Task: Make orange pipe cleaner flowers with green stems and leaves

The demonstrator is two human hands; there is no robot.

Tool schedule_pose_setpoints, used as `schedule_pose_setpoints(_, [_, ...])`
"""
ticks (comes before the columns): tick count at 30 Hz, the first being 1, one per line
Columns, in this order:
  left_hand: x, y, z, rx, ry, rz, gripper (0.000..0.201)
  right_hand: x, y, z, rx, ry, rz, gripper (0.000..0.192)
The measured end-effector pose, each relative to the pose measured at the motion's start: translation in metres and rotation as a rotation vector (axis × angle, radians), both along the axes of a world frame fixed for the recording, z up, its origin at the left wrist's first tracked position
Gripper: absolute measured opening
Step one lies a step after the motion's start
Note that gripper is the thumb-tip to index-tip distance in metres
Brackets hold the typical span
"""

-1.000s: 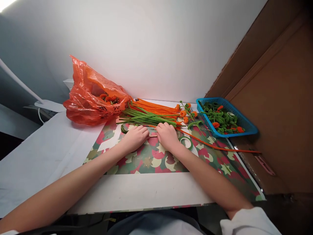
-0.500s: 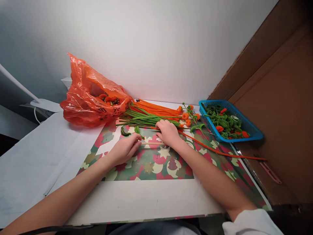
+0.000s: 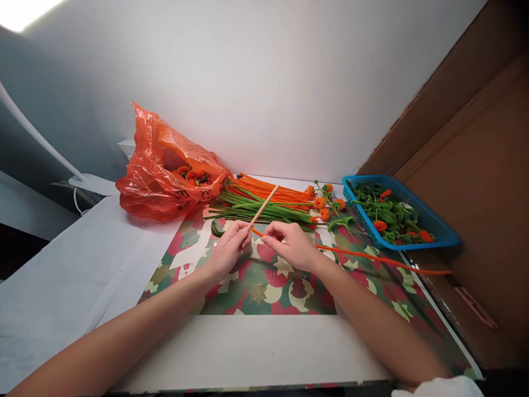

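Note:
My left hand is closed round the lower end of a thin wooden stick, which slants up and to the right. My right hand pinches an orange pipe cleaner close to its end. That end reaches the stick at my left fingertips, and the long remainder trails off to the right. Behind the hands lie bundles of green pipe cleaners and orange pipe cleaners. A curled dark green piece rests just beyond my left hand.
An orange plastic bag with orange flowers inside stands at the back left. Several orange pipe-cleaner blossoms lie right of the bundles. A blue basket holds green and orange pieces. A cardboard wall bounds the right side; a pink cutter lies beside it.
The wooden stick has been raised from lying level near the mat to a slant in my left hand. My right hand has taken the orange pipe cleaner and brought its end to the stick.

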State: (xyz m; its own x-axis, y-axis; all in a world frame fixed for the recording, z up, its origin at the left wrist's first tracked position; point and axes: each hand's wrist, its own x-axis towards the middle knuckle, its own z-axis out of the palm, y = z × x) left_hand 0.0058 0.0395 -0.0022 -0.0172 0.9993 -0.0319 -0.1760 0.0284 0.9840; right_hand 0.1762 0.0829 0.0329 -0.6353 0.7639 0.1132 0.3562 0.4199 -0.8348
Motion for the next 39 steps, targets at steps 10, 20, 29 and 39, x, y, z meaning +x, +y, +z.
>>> schedule_pose_setpoints(10, [0.038,0.022,0.029,-0.078,-0.185,-0.09,0.023,0.007,0.005,-0.008,-0.315,0.36,-0.152,0.025])
schedule_pose_setpoints(20, [0.016,0.014,0.027,-0.055,-0.173,-0.342,0.037,0.022,0.028,-0.003,-0.689,0.224,0.263,0.037])
schedule_pose_setpoints(29, [0.003,0.007,0.051,0.083,0.4,-0.654,0.025,0.03,0.025,0.019,-0.678,0.114,0.203,0.034])
schedule_pose_setpoints(39, [0.017,0.002,0.028,0.196,0.914,-0.275,0.009,0.029,-0.003,0.034,-0.125,-0.241,-0.035,0.029])
